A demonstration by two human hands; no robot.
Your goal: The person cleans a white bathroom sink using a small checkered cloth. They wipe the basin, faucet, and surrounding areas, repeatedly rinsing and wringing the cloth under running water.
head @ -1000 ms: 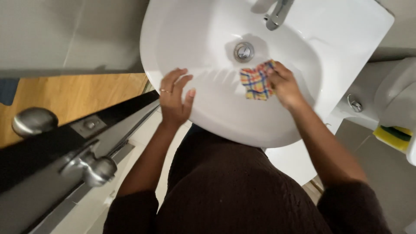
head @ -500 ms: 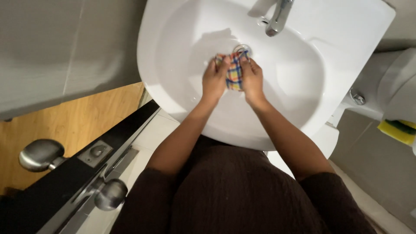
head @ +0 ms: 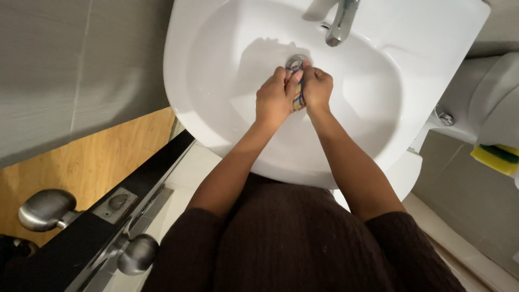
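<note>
A small checked cloth [head: 298, 92] in yellow, red and blue is bunched between both my hands over the white basin [head: 216, 81]. My left hand [head: 275, 97] wraps it from the left, and my right hand [head: 317, 86] clamps it from the right. Only a narrow strip of the cloth shows between the fingers. The hands sit just in front of the metal drain [head: 296, 59], below the chrome tap [head: 341, 22].
An open dark door edge [head: 124, 200] with two round metal knobs [head: 46, 210] stands at the lower left, beside a wooden floor. A white toilet [head: 486, 103] is at the right, with a yellow and green sponge [head: 494, 157] on it. Grey tiled wall lies to the left.
My left hand left the basin's front rim and joined the right hand on the cloth. The cloth went from spread flat to bunched, and both hands moved toward the drain.
</note>
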